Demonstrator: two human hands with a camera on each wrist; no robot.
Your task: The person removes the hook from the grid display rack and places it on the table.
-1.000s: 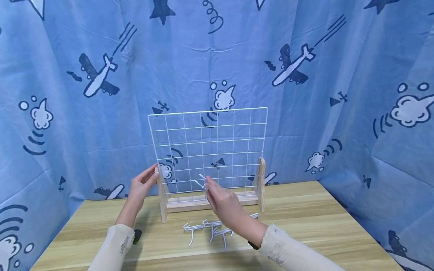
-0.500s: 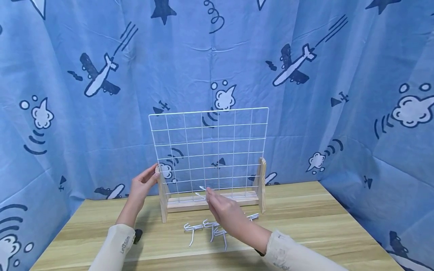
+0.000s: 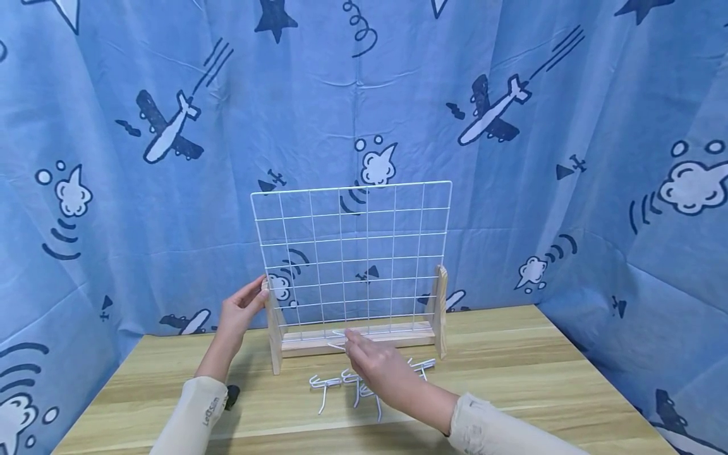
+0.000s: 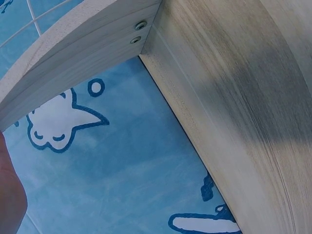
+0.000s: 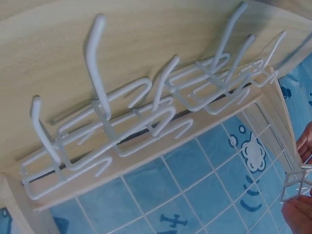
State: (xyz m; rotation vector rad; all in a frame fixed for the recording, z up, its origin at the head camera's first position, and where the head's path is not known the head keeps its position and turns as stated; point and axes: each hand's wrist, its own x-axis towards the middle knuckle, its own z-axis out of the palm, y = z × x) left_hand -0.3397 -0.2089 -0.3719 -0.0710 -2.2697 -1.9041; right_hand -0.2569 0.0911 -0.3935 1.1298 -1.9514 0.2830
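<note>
My left hand (image 3: pixel 236 313) grips the top of the stand's left wooden upright (image 3: pixel 273 335). Only an edge of this hand (image 4: pixel 10 195) enters the left wrist view, beside the upright's screwed wooden side. My right hand (image 3: pixel 381 366) pinches a white wire hook (image 5: pixel 291 187), its two prongs pointing left, in front of the stand's bottom rail. Whether the prongs touch the white wire grid (image 3: pixel 351 187) I cannot tell. Several more white wire hooks (image 3: pixel 324 383) lie on the table under and beside my right forearm, partly hidden by it in the head view.
The wooden stand's right upright (image 3: pixel 442 316) holds the grid upright near the back of the wood-grain table (image 3: pixel 512 373). A blue patterned curtain (image 3: pixel 216 253) hangs behind and at both sides. A small black object (image 3: pixel 232 397) is beside the left sleeve.
My right hand has moved down with the hook, from the lower part of the grid to the level of the bottom rail. The left hand keeps its hold on the upright.
</note>
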